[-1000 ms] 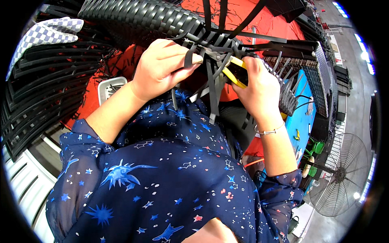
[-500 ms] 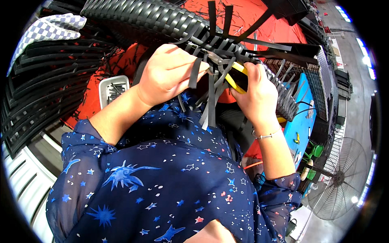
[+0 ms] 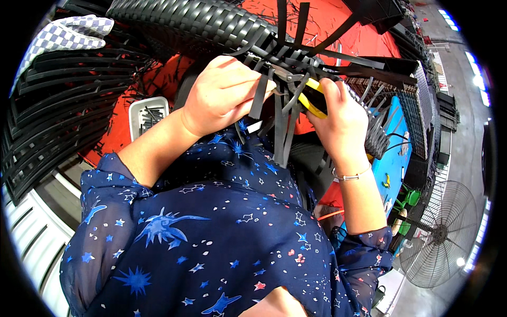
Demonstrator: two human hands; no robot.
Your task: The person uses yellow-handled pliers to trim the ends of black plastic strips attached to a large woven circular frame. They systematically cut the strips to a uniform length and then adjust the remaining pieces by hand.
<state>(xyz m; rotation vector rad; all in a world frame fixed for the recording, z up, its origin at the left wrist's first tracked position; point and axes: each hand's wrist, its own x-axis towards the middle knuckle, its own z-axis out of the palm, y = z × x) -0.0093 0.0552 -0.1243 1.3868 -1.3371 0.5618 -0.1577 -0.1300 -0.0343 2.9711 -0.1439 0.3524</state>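
Ahead of my body is a thick black woven edge (image 3: 211,26), with flat black strips (image 3: 285,134) hanging loose and others sticking up. My right hand (image 3: 342,119) is closed around the yellow handles of cutting pliers (image 3: 311,100). The metal head of the pliers lies among the strips, just under the weave. My left hand (image 3: 219,95) is closed in a pinch beside that head, fingertips on a black strip, partly hidden by another strip hanging in front. A small pale piece (image 3: 254,127) shows below my left fingers.
A white tray (image 3: 133,119) of short black offcuts sits on the red surface (image 3: 119,127) at left. A checkered cloth (image 3: 68,34) drapes over black slats at the upper left. On the right are a blue board (image 3: 388,148) and a large fan (image 3: 439,232).
My right hand and the pliers have shifted slightly to the right. The hanging strips have swung a little right, and the small pale piece has come into view. My left hand has hardly moved.
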